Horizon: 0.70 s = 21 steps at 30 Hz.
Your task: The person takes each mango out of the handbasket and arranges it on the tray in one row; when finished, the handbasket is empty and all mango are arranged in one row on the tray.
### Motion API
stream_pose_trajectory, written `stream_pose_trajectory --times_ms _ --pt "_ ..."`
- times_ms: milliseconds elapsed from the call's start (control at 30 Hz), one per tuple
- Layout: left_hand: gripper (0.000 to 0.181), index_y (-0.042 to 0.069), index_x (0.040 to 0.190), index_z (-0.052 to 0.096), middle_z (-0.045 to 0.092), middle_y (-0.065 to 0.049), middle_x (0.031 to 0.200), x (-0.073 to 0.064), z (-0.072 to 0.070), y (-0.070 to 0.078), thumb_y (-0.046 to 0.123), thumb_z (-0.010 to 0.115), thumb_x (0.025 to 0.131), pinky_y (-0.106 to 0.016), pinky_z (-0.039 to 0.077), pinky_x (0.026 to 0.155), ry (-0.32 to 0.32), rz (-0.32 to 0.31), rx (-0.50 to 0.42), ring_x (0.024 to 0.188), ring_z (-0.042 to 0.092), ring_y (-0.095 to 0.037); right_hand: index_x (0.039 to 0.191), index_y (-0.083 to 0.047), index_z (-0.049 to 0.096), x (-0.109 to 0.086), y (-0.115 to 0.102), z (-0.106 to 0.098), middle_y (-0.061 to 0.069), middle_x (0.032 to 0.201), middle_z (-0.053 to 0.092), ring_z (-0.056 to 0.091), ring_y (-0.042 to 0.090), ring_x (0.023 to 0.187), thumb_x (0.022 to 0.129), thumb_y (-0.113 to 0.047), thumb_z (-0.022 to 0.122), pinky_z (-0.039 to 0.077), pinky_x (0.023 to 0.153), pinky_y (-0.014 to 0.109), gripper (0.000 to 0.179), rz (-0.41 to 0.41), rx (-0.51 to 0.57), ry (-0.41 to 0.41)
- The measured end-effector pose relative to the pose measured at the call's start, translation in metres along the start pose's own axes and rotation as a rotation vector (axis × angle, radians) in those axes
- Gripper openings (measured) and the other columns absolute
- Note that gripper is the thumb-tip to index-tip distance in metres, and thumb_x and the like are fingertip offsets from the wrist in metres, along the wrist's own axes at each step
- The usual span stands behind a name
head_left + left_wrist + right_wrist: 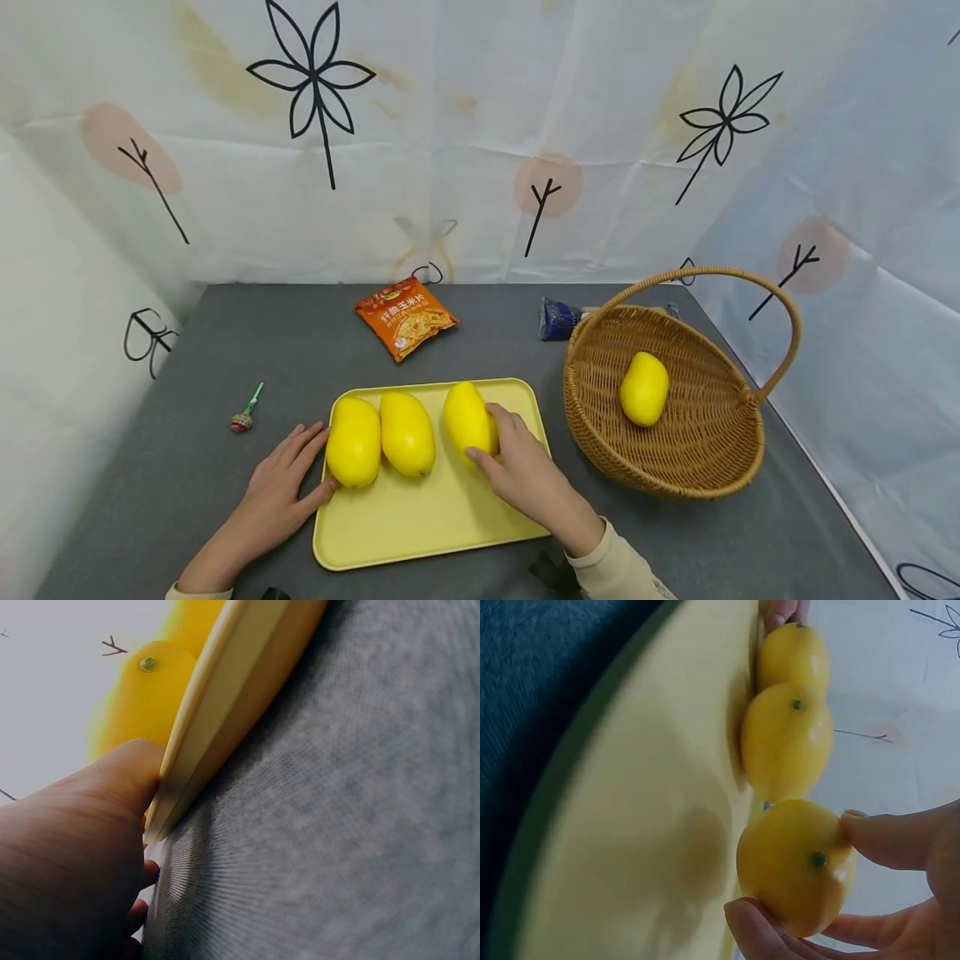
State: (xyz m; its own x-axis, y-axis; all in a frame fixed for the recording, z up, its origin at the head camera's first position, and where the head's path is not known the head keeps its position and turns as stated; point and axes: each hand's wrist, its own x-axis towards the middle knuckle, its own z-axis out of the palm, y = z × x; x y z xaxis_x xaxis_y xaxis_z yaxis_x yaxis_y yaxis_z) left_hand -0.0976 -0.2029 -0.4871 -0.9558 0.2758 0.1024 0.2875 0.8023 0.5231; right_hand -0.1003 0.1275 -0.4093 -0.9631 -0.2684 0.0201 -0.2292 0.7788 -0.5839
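Observation:
Three yellow mangoes are at a pale yellow tray (420, 525). My right hand (525, 471) grips the rightmost mango (467, 417) between thumb and fingers; in the right wrist view this mango (791, 862) shows its green stem end. Side by side at the tray's left end lie the left mango (354, 442) and the middle mango (407, 435). My left hand (281, 479) rests at the tray's left edge, thumb on the rim beside the left mango and fingers extended. Another mango (643, 389) lies inside the wicker basket (697, 450) at the right.
An orange snack bag (407, 317) lies behind the tray. A lollipop (246, 410) is on the grey tabletop (187, 350) at the left. Behind the basket, a dark blue package (558, 320) is partly hidden. The basket's tall handle (791, 333) arches up at the right.

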Motion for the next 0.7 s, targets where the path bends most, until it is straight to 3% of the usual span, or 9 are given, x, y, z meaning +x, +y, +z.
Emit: stream_pose_trajectory --times_ms 167,467,700 --pt "0.067 0.01 0.146 0.039 0.035 -0.016 0.148 0.0 0.0 -0.001 0.042 0.062 0.091 -0.067 0.023 0.097 -0.002 -0.006 0.0 0.138 0.025 -0.043 0.14 0.002 0.039 0.006 0.003 0.012 0.022 0.126 0.052 0.055 0.026 0.102 0.092 -0.032 0.064 0.047 0.085 0.043 0.063 0.051 0.064 -0.021" --pt "0.067 0.009 0.146 0.039 0.035 -0.017 0.148 0.0 0.001 -0.002 0.042 0.062 0.091 -0.067 0.023 0.097 0.002 0.003 -0.004 0.138 0.025 -0.043 0.141 0.0 0.038 0.012 0.005 0.017 0.019 0.127 0.055 0.057 0.025 0.105 0.094 -0.036 0.061 0.048 0.086 0.042 0.064 0.073 0.06 -0.01" --pt "0.067 0.01 0.146 0.039 0.035 -0.017 0.148 0.0 0.001 -0.002 0.042 0.062 0.092 -0.067 0.024 0.097 0.001 0.004 -0.001 0.137 0.025 -0.043 0.14 0.0 0.04 0.014 0.007 0.018 0.016 0.12 0.06 0.057 0.019 0.093 0.093 -0.038 0.062 0.048 0.079 0.037 0.064 0.071 0.039 -0.004"
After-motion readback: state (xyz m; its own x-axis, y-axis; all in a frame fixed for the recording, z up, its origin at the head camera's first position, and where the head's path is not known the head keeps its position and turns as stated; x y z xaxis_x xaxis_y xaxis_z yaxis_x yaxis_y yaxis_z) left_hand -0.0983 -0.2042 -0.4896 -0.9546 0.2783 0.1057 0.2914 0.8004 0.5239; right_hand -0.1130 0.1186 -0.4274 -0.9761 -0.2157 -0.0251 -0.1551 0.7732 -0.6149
